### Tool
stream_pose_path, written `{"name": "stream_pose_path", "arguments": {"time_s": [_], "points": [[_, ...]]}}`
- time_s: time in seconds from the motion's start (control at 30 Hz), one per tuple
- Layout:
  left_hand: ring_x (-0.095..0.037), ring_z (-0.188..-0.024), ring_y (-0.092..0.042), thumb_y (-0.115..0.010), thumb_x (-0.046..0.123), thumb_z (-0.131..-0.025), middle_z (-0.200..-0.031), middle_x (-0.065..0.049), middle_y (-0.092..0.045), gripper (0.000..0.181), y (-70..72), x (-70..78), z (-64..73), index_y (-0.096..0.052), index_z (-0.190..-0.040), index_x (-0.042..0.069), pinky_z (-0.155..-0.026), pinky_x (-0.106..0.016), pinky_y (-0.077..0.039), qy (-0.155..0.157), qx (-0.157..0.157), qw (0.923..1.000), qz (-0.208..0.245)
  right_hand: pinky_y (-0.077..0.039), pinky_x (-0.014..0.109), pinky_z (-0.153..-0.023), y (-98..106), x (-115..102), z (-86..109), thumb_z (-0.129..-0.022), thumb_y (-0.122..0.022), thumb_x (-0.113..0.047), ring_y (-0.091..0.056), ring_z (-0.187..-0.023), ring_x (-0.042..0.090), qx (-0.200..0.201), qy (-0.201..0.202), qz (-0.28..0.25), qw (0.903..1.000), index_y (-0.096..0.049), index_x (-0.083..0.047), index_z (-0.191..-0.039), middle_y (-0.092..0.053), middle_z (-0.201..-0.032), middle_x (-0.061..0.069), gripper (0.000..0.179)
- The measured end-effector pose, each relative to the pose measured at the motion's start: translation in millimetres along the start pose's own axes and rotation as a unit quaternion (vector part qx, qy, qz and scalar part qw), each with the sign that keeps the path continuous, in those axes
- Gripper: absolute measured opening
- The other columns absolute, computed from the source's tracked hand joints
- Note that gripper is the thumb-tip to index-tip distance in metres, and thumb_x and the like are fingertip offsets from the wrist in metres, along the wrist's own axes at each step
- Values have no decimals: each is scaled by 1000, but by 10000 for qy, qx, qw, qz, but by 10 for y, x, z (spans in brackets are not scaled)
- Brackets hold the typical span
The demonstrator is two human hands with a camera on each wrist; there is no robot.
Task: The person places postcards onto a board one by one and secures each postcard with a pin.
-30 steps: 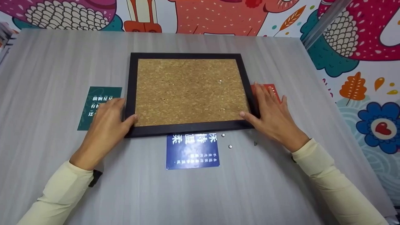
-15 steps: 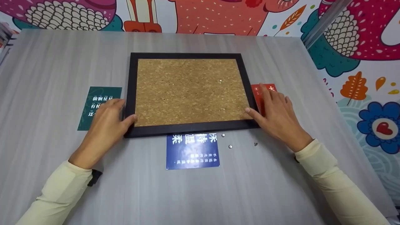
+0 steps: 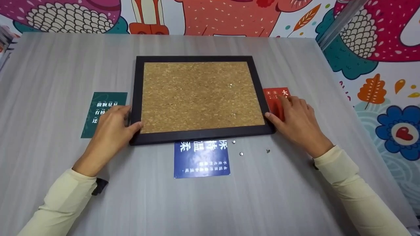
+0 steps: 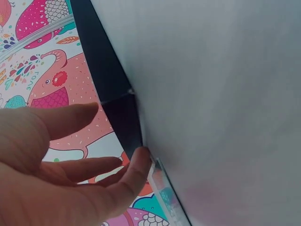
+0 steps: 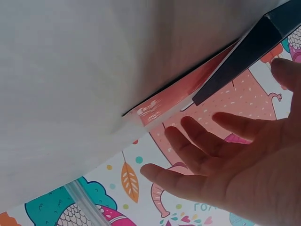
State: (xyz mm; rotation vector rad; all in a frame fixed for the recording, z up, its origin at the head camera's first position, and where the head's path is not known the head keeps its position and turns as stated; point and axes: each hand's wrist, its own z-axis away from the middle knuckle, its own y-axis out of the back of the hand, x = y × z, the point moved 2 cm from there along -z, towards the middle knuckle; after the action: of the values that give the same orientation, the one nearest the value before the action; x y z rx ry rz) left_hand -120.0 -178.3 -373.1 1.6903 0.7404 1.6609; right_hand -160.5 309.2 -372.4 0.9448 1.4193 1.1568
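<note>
A cork board [image 3: 197, 95] in a black frame lies flat on the table. My left hand [image 3: 111, 134] holds its near left corner, thumb on the rim and fingers against the side. In the left wrist view, the thumb and fingers [image 4: 138, 160] are beside the black frame edge. Off the right edge my right hand [image 3: 300, 126] hovers with loosely bent fingers, its thumb tip close to the frame's near right corner. Under that hand a red card [image 3: 274, 98] is partly covered. A green card [image 3: 93, 114] with white writing lies partly behind my left hand.
A blue card [image 3: 201, 164] lies before the board, its upper edge hidden under the frame. To its right lie small shiny thumbtack-like pieces, one piece [image 3: 241, 153] nearest. The grey table [image 3: 197, 206] reaches a painted wall [image 3: 229, 19] at the back.
My right hand has drawn off the frame to the right and slightly nearer, uncovering more of the red card. My left hand and the board have stayed in place.
</note>
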Motion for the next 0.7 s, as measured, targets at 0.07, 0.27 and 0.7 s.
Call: {"name": "stream_pose_path", "arguments": {"time_s": [0.07,0.27,0.7], "points": [[-58,-130,-59,-80,8,-101,-146,-45,-54,66,-2,3,-3,-48,-150,-24,-106,-70,-50,32,-10,10000,5,-32,79,-116,3,25,10,-105,-71,-52,-43,-139,57,-82,-30,79,9999,-47,0,-160,-48,-153,36,79],[-58,-129,-59,-80,9,-100,-143,-44,-55,71,-8,4,-11,-45,-152,-24,-107,-70,-49,66,-66,10000,-8,-31,80,-115,14,81,26,-108,-63,-59,-43,-139,57,-252,-156,73,9995,-48,2,-160,-47,-152,37,81],[-54,-122,-62,-82,8,-99,-137,-41,-57,74,-23,4,6,-43,-154,-23,-100,-65,-54,119,-118,9998,133,-40,76,-107,16,184,53,-107,-67,-54,-47,-129,52,-106,-219,15,9997,-55,6,-152,-53,-142,35,76]]}}
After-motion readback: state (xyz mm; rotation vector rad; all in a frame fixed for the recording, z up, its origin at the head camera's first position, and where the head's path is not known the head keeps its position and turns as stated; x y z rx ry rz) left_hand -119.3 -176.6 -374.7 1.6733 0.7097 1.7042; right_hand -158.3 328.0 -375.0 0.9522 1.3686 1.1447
